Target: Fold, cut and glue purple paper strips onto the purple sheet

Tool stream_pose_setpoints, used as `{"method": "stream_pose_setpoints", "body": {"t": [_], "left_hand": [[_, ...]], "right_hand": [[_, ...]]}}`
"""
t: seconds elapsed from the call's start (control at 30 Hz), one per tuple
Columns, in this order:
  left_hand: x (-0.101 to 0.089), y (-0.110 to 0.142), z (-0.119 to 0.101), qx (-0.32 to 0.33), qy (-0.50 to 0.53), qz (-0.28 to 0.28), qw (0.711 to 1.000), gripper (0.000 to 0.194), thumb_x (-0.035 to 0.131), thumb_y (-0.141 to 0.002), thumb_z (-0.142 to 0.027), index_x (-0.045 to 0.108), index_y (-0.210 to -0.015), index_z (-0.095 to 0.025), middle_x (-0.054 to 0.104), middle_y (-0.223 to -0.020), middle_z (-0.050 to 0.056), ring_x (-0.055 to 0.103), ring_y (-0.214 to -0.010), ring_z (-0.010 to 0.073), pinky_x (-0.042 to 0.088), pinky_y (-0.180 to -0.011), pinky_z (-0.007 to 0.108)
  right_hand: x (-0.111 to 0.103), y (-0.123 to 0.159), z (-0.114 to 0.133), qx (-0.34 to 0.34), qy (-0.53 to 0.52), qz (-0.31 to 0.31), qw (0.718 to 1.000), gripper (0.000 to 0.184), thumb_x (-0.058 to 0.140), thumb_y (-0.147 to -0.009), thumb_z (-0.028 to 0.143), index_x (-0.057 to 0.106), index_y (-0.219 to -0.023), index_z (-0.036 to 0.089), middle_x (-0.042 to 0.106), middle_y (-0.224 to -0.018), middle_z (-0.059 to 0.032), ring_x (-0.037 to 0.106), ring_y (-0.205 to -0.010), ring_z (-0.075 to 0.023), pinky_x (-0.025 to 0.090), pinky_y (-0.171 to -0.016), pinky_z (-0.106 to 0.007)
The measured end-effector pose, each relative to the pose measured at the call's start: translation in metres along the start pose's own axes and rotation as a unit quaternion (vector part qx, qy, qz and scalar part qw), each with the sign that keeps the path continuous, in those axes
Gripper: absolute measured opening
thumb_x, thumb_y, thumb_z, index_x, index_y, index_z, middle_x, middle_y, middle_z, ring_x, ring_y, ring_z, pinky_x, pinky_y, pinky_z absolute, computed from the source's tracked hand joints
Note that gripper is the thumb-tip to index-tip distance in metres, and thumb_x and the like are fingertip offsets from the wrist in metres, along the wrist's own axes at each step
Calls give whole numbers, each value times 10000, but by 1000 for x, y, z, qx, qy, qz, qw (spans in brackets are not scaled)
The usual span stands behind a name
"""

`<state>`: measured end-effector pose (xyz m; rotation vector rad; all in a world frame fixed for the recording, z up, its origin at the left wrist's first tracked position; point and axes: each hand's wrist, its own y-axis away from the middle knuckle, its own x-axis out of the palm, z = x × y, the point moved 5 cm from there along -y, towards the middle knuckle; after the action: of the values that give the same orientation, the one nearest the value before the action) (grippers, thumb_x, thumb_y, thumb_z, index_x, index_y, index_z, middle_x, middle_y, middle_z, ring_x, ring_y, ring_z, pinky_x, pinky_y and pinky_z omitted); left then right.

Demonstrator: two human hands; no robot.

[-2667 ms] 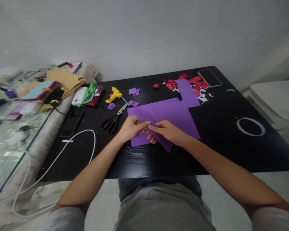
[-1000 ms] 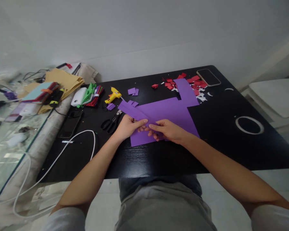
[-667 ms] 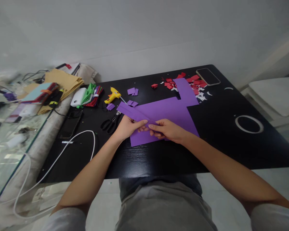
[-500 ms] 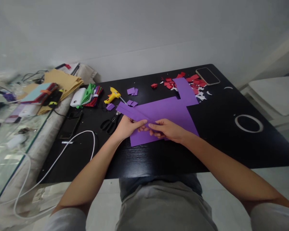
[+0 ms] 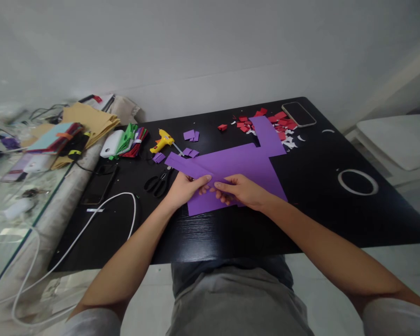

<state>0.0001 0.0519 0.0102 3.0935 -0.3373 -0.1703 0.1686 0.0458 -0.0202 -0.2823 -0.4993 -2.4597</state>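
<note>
Between my two hands is a long purple paper strip (image 5: pixel 182 164), slanting from upper left to lower right with a lengthwise line along it. My left hand (image 5: pixel 187 187) pinches it near the middle, thumb on top. My right hand (image 5: pixel 243 189) grips its lower right part, thumb tip close to the left thumb. Beneath the strip lies a large purple paper sheet (image 5: pixel 255 170) on the black table (image 5: pixel 203 242). A second purple piece (image 5: pixel 268 135) rests over the sheet's top right corner. Black scissors (image 5: pixel 159 183) lie left of my left hand.
A yellow glue gun (image 5: pixel 163 141) and small purple pieces (image 5: pixel 189 135) lie behind. Red paper scraps (image 5: pixel 285 123) and a phone (image 5: pixel 299 114) are at the back right, a white ring (image 5: pixel 357 182) at right. Another phone (image 5: pixel 100 186) and a white cable (image 5: pixel 133 214) are at left.
The view has shifted slightly. Both hands keep their hold on the purple strip, with hardly any movement of the fingers.
</note>
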Motion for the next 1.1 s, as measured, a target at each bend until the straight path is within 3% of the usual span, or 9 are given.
{"method": "stream_pose_setpoints", "body": {"t": [0.13,0.4,0.67,0.9,1.1], "left_hand": [[3,1,1,-3,-16,22,1000,330,807,-832,-428,744,-730,-121,731,-663,57,612,-528,107,521,-538,221],[-1,-1,2,3,-28,5,1000,336,823,-806,-428,731,-695,-125,720,-622,54,625,-511,122,537,-529,233],[-6,-1,1,13,0,-62,998,325,825,-783,-384,682,-628,-138,671,-563,27,598,-480,113,510,-508,227],[3,1,4,-4,0,-32,999,302,825,-784,-385,722,-675,-124,686,-585,40,599,-485,115,492,-481,225],[-12,-2,2,20,10,-84,996,297,831,-775,-341,681,-622,-136,661,-551,25,572,-459,103,482,-475,221]], "right_hand": [[0,-2,-1,-14,11,6,1000,440,867,-773,554,765,-807,127,708,-721,-32,624,-622,-110,511,-608,-262],[0,-3,-1,-25,11,6,1000,490,886,-722,607,777,-781,133,717,-717,-32,633,-611,-113,529,-603,-260],[-5,-4,-2,-17,-32,-18,999,436,904,-740,536,778,-840,131,747,-762,-55,648,-619,-122,549,-606,-273],[-3,-5,-1,-16,-37,-17,999,407,917,-730,507,791,-824,131,756,-748,-53,663,-614,-122,557,-594,-258],[-6,-5,3,17,-95,-41,994,238,894,-803,333,789,-784,120,761,-736,-58,660,-579,-106,564,-570,-225]]}}
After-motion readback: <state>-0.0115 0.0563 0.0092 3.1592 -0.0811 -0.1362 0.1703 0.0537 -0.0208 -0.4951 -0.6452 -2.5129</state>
